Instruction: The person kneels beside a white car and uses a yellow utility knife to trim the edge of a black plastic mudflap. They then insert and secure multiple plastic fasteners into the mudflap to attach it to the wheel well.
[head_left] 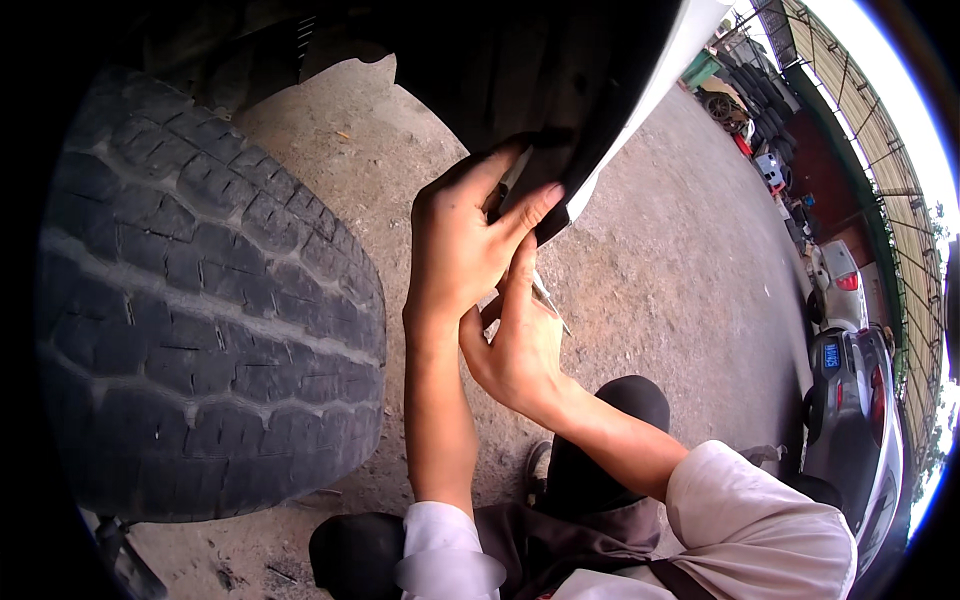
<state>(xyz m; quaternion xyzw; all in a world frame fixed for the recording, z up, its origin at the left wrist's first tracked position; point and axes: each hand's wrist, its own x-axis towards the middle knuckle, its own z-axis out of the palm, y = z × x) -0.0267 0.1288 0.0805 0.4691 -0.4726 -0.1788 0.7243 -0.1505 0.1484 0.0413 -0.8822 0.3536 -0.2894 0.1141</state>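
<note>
My left hand (462, 235) is closed on the lower edge of a black fender liner (548, 195), with its thumb on the near face and its other fingers partly lost in shadow. Just below it, my right hand (520, 350) reaches up, index finger stretched to the liner's lower corner. A slender, pale metallic tool (543, 292) shows beside that hand's fingers; its far part is hidden, so its kind cannot be made out. White body panel (640, 85) borders the liner on the right. A large worn tire (220, 320) stands to the left of both hands.
Gritty ground (660, 270) lies below. My bent knee (637, 405) is under the right forearm. Along the right stand a dark car (850, 400) and a silver car (838, 280), with stacked tires (755, 95) farther off. The vehicle's dark underside hangs overhead.
</note>
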